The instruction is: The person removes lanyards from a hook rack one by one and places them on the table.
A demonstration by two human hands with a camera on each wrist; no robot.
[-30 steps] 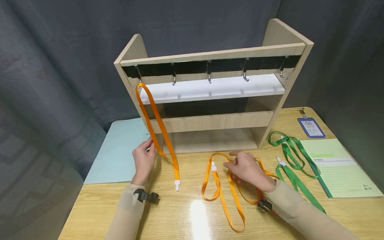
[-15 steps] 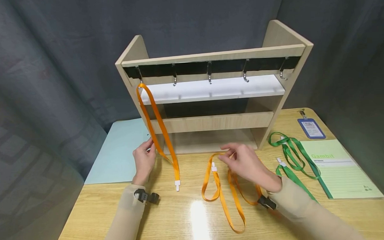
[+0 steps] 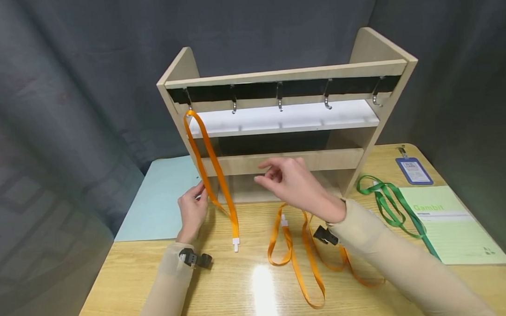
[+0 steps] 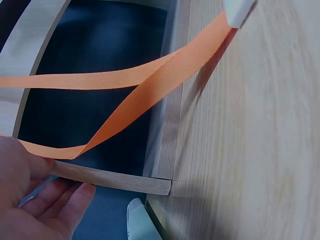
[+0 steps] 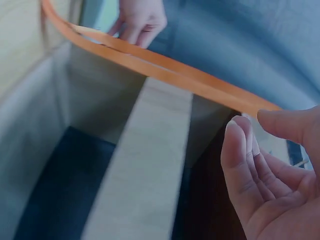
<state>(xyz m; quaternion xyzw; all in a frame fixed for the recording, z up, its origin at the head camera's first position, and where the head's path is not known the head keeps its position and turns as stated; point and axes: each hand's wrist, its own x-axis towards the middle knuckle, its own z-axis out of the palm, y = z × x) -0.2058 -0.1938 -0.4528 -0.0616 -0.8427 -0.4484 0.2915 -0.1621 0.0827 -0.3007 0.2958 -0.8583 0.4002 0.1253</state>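
My left hand [image 3: 193,212] grips the left side panel [image 4: 115,179] of a wooden rack [image 3: 257,164], thumb and fingers on opposite faces of the board. From the leftmost hook hangs an orange lanyard [image 3: 221,181], its white clip [image 3: 236,243] low near the table. Raised in front of the rack's lower board, my right hand [image 3: 295,183] is empty, fingers loosely bent and thumb apart from them. In the right wrist view the hanging lanyard [image 5: 165,75] passes behind its fingertips. More orange lanyard straps [image 3: 313,264] lie on the table below, partly hidden by the right forearm.
The other metal hooks [image 3: 280,103] along the black strip hold nothing. To the right lie a green lanyard [image 3: 404,208], a pale green notebook [image 3: 461,236] and a blue badge holder [image 3: 414,171]. A light blue sheet [image 3: 158,198] lies left of the rack.
My right hand has lifted from over the orange lanyards on the table and moved up and left, empty. The left hand has kept its grip on the panel.
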